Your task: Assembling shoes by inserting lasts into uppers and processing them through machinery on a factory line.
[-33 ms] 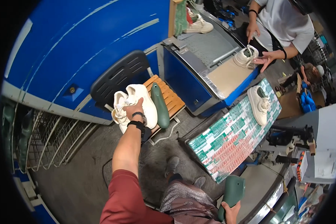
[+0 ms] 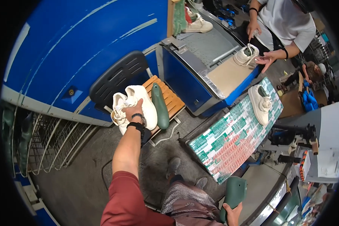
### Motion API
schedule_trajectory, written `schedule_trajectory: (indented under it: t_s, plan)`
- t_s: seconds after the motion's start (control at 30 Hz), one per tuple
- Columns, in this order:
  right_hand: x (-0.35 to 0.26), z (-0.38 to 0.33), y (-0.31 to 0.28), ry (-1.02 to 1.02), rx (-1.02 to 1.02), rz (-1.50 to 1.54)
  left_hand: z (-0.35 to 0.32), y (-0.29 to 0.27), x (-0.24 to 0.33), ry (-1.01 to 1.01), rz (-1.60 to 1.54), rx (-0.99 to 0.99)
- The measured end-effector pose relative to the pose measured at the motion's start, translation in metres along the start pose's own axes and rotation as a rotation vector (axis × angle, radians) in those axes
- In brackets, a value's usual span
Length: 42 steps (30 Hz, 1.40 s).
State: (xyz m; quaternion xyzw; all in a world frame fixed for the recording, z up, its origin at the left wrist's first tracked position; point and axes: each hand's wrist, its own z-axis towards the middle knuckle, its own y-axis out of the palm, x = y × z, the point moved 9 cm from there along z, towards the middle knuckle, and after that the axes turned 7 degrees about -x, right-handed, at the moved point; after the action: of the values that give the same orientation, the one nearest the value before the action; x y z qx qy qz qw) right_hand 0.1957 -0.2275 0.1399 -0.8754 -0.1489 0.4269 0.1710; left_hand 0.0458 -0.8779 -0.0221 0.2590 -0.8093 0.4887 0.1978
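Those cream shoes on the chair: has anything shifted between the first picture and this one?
Nothing visibly changed. The left hand rests on the cream shoes on the wooden chair seat beside a green shoe last, and the right hand holds another green last.

The pair of cream shoes [image 2: 133, 107] lies on the wooden slat seat of the chair [image 2: 169, 98], side by side, toes pointing toward the black backrest, laces loose at the near end. The left hand [image 2: 132, 112] rests on top of them. Just beside the pair on the same seat lies a dark green shoe last [image 2: 160, 105], lengthwise. A second green shoe last [image 2: 233, 196] stands upright in the right hand [image 2: 233, 214], well apart from the chair.
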Motion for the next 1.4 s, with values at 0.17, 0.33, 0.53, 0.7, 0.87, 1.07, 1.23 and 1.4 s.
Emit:
schedule_trajectory:
  t_s: [0.17, 0.33, 0.53, 0.7, 0.87, 1.07, 1.23, 1.4]
  plan:
    - [0.012, 0.001, -0.001, -0.044, 0.03, -0.001, -0.015, -0.001, 0.007, 0.086, 0.051, -0.162]
    - [0.021, 0.004, 0.005, -0.05, 0.003, 0.072, -0.032, -0.039, 0.009, 0.44, 0.153, -0.036]
    - [0.051, -0.018, -0.027, 0.021, 0.2, -0.029, -0.172, 0.039, 0.0, 1.043, 0.036, -0.237]
    - [0.004, -0.05, -0.049, -0.375, 0.348, -0.066, -0.454, 0.118, -0.1, 0.365, 0.222, -1.845]
    - [-0.006, -0.156, -0.084, -0.507, 0.483, -0.314, -0.611, 0.071, -0.165, -0.31, 0.808, -2.514]
    - [0.078, -0.225, -0.107, -0.352, 1.061, -0.238, -0.689, 0.037, -0.218, 0.34, 1.305, -2.719]
    - [0.199, -0.188, -0.015, -0.185, 0.844, 1.75, -0.697, 0.036, -0.292, 0.094, 1.299, -2.353]
    - [0.218, -0.186, 0.011, -0.07, 1.123, 1.522, -0.696, 0.037, -0.367, 0.525, 1.525, -2.481]
